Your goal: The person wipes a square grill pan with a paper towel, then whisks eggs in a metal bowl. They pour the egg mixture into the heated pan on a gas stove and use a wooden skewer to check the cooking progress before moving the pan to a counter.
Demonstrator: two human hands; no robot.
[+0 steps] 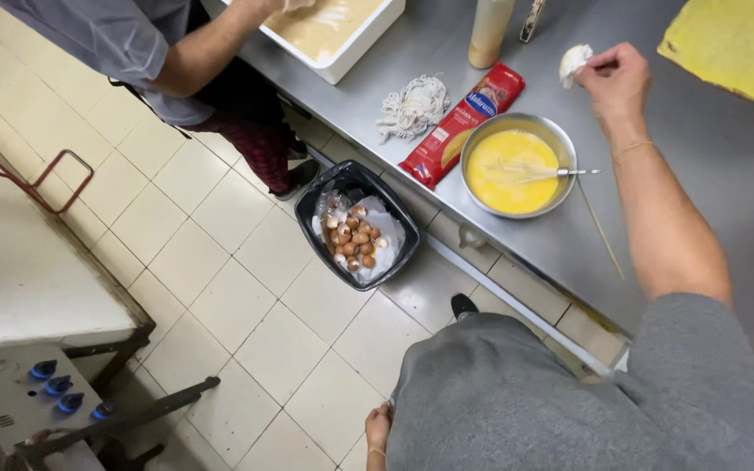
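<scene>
Head view: right hand [614, 80] out over the steel counter [709, 166], fingers pinched on a white crumpled eggshell piece [573, 63], held above the counter surface, well back from the front edge. Left hand [378, 429] hangs low by the hip, seemingly loosely curled around nothing, partly hidden. Eggs look already cracked and beaten: metal bowl [518, 166] near the front edge holds yellow beaten egg with a whisk [538, 174] resting in it. Black bin [357, 223] on the floor below, lined with plastic, holds many brown eggshells; the held shell is not yet in it. A co-worker's white tub [333, 33] of pale batter sits at the counter's far-left corner.
</scene>
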